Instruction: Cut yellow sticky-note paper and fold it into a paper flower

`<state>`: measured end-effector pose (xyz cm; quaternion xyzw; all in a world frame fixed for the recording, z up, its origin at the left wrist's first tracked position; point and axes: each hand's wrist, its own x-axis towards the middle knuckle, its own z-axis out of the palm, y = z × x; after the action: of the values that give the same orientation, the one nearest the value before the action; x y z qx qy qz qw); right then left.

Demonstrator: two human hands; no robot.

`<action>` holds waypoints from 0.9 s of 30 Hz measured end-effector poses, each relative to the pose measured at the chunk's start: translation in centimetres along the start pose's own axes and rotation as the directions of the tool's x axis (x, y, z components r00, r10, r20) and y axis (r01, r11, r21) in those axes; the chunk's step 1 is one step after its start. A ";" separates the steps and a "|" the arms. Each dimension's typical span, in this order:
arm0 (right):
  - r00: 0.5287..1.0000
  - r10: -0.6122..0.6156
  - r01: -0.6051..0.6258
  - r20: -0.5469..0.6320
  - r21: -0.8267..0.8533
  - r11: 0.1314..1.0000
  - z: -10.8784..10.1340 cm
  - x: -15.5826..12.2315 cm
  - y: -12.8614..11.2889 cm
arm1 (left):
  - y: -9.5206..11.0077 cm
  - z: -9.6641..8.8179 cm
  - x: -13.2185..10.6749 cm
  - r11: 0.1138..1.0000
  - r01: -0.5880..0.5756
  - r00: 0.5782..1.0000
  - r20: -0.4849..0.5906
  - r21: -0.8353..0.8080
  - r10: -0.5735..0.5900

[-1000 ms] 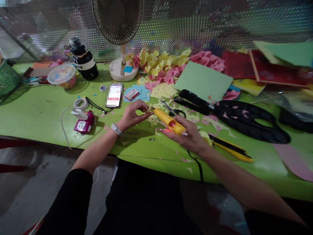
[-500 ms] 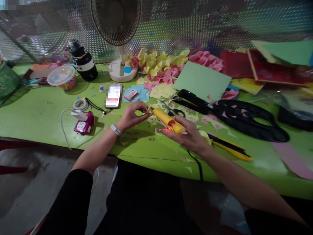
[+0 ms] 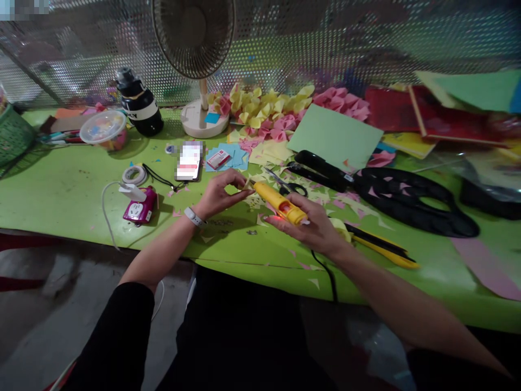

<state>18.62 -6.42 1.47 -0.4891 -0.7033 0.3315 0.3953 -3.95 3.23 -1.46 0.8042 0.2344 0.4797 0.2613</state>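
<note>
My right hand (image 3: 311, 225) is closed around a yellow hot glue gun (image 3: 277, 201) with a small red light glowing near its grip. The gun's nozzle points left, right at the fingertips of my left hand (image 3: 226, 193). Between that thumb and forefinger is a small piece of pale yellow paper (image 3: 247, 185), mostly covered by the fingers. Just behind the glue gun lie scissors with black handles (image 3: 295, 189), among yellow and pink paper scraps. A black cord (image 3: 328, 271) runs down over the table edge below my right hand.
On the green table (image 3: 61, 190) stand a fan (image 3: 203, 119), a black bottle (image 3: 142, 111) and a lidded tub (image 3: 105, 130). A phone (image 3: 189, 160) and a purple socket adapter (image 3: 140, 209) lie left. Folded paper flowers (image 3: 268, 106) line the back; a yellow-black cutter (image 3: 382, 247) lies right.
Almost nothing differs. The glue gun's nozzle stays at the paper in my left fingers, and the whole view has shifted very slightly.
</note>
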 end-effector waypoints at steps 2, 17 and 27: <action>1.000 -0.003 0.003 0.002 0.003 1.000 0.0 0.0 0.0 | 0.0 0.0 0.0 1.000 0.005 1.000 0.008 0.011 -0.005; 0.999 -0.041 0.041 -0.001 -0.001 0.999 0.0 0.0 0.0 | -0.5 0.1 0.0 0.991 -0.130 0.991 -0.030 0.037 0.131; 0.999 -0.038 0.038 -0.002 -0.010 0.999 0.1 -0.2 0.2 | -0.5 0.0 0.1 0.995 -0.101 0.994 -0.028 0.014 0.101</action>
<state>18.64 -6.52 1.23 -0.4781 -0.7136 0.3199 0.3999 -3.95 3.62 -1.72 0.8098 0.2001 0.5021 0.2281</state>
